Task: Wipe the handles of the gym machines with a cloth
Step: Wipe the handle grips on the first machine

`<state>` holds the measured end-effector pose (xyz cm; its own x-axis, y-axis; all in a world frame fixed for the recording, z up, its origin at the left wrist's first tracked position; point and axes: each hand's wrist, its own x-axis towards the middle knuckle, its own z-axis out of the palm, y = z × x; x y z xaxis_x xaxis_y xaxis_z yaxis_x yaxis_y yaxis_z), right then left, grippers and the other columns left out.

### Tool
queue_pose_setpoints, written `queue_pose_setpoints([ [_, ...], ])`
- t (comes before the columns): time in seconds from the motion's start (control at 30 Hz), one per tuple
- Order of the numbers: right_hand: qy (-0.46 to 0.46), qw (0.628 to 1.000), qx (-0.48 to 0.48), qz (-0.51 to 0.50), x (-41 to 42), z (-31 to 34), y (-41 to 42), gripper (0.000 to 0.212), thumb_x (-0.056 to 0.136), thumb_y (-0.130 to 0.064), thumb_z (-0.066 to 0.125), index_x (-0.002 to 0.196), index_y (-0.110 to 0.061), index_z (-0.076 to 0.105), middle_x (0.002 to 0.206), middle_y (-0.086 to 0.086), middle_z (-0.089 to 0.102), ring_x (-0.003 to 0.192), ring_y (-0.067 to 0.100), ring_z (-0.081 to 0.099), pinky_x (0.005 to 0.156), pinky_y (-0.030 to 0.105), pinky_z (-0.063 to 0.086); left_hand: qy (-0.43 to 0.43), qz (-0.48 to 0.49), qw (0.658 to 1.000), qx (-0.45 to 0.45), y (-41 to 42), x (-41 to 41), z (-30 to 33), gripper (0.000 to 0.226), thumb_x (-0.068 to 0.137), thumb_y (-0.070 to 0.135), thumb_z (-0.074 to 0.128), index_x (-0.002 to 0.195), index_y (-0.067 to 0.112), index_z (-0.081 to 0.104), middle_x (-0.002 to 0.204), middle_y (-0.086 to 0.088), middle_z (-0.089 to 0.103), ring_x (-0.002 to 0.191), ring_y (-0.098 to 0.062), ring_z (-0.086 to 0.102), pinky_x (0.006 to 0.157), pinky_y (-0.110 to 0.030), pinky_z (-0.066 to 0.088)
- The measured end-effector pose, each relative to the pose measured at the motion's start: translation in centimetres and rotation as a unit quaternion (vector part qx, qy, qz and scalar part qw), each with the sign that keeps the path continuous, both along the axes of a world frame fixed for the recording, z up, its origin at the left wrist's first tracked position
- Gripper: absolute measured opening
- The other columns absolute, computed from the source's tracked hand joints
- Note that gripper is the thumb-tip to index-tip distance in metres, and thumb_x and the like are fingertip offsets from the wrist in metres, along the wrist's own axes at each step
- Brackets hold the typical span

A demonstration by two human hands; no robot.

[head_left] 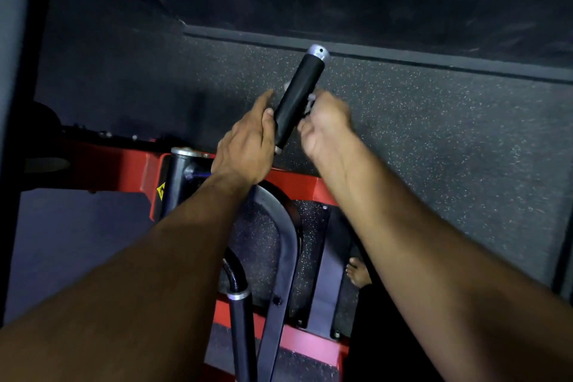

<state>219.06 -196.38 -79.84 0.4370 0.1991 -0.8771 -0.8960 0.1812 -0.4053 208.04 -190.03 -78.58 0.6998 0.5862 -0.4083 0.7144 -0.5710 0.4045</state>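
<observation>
- Handle (298, 99), a black grip with a silver end cap, is seen angled upward above the speckled rubber floor (434, 139), at the end of a dark curved bar (280, 232) rising from the red machine frame (297, 183).
- It is flanked by both hands: the left hand (245, 146) is laid against its left side with fingers nearly straight and the thumb on the grip.
- The right hand (325, 124) is curled at its right side, blurred; a small pale scrap shows there, possibly a cloth, but what is pinched cannot be told.
- Wiping of this handle is judged to be under way, not finished.
- A second handle (240, 313), lower down, is untouched and is taken to remain.
- No other machines are shown, so overall progress cannot be judged.
</observation>
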Motion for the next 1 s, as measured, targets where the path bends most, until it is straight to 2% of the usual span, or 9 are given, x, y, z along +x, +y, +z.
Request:
queue_pose_setpoints([
  [0.13,-0.016,0.999,0.004,-0.046,3.1,0.8,0.7,0.028,0.104,-0.003,0.037,0.085,-0.006,0.057,0.093,0.019,0.061,0.060,0.019,0.053,0.038,0.016,0.044,-0.003,-0.002,1.000,-0.001,0.0,0.0,0.1,0.048,0.112,0.041,0.018,0.159,0.038,0.027,0.157,-0.003,0.047,0.141,-0.030,0.045,0.113,-0.045,0.035],
  [0.23,-0.049,0.998,-0.026,-0.032,3.3,0.8,0.8,0.029,0.100,0.000,0.036,0.100,-0.003,0.066,0.094,0.019,0.067,0.064,0.020,0.055,0.041,0.017,0.045,-0.002,-0.004,1.000,-0.002,0.0,0.0,0.2,0.048,0.112,0.040,0.018,0.159,0.038,0.027,0.158,-0.001,0.046,0.142,-0.028,0.044,0.114,-0.044,0.034],
  [0.37,-0.061,0.998,-0.027,-0.019,1.1,1.8,-0.1,0.027,0.102,-0.008,0.042,0.079,-0.014,0.055,0.068,0.005,0.051,0.053,0.012,0.044,0.036,0.012,0.034,-0.006,-0.002,1.000,-0.006,0.1,0.0,-0.1,0.048,0.111,0.041,0.018,0.159,0.038,0.027,0.158,-0.001,0.046,0.143,-0.028,0.044,0.115,-0.045,0.034],
  [0.43,-0.116,0.993,-0.035,0.015,-1.4,1.6,-0.8,0.034,0.104,-0.009,0.039,0.079,-0.018,0.059,0.067,0.000,0.051,0.052,0.006,0.048,0.046,0.015,0.039,-0.002,-0.004,1.000,-0.005,0.2,0.0,-0.2,0.049,0.111,0.042,0.017,0.159,0.038,0.026,0.157,-0.002,0.047,0.141,-0.030,0.046,0.115,-0.045,0.035],
  [0.53,-0.180,0.982,-0.021,0.058,-6.0,0.1,-2.0,0.042,0.101,-0.003,0.038,0.085,-0.025,0.070,0.085,-0.003,0.070,0.074,0.007,0.061,0.072,0.027,0.049,0.003,-0.005,1.000,-0.009,0.2,0.0,-0.2,0.049,0.111,0.042,0.017,0.160,0.038,0.025,0.158,-0.002,0.046,0.142,-0.030,0.045,0.114,-0.044,0.034],
  [0.7,-0.125,0.990,-0.019,0.062,-9.4,-0.2,-2.9,0.032,0.101,-0.001,0.048,0.117,-0.014,0.072,0.109,0.003,0.075,0.085,0.005,0.062,0.083,0.028,0.048,0.005,-0.004,1.000,-0.007,0.2,0.1,0.0,0.049,0.111,0.042,0.017,0.160,0.041,0.024,0.160,-0.001,0.043,0.145,-0.027,0.042,0.115,-0.043,0.033],
  [0.83,-0.102,0.994,0.018,0.036,-6.2,1.2,-2.9,0.030,0.101,-0.002,0.052,0.088,-0.019,0.073,0.078,-0.006,0.072,0.071,0.006,0.062,0.072,0.026,0.054,0.004,-0.002,1.000,-0.009,0.2,0.1,0.0,0.049,0.111,0.041,0.018,0.160,0.041,0.024,0.160,-0.001,0.043,0.144,-0.028,0.042,0.115,-0.043,0.032],
  [0.93,-0.110,0.994,-0.011,-0.004,-1.3,1.4,-1.4,0.036,0.100,0.004,0.050,0.078,-0.018,0.069,0.074,-0.002,0.068,0.069,0.012,0.059,0.069,0.028,0.053,0.001,-0.006,1.000,-0.007,0.2,0.0,-0.2,0.049,0.111,0.042,0.017,0.160,0.039,0.025,0.158,-0.003,0.046,0.143,-0.028,0.044,0.116,-0.044,0.034],
  [1.0,-0.097,0.995,-0.035,-0.004,1.2,0.9,-0.4,0.033,0.099,0.006,0.045,0.085,-0.013,0.069,0.080,0.004,0.066,0.070,0.015,0.057,0.068,0.029,0.052,0.000,-0.007,1.000,-0.007,0.3,0.0,-0.3,0.050,0.111,0.042,0.017,0.160,0.038,0.025,0.159,-0.002,0.044,0.144,-0.027,0.043,0.117,-0.045,0.034],
])
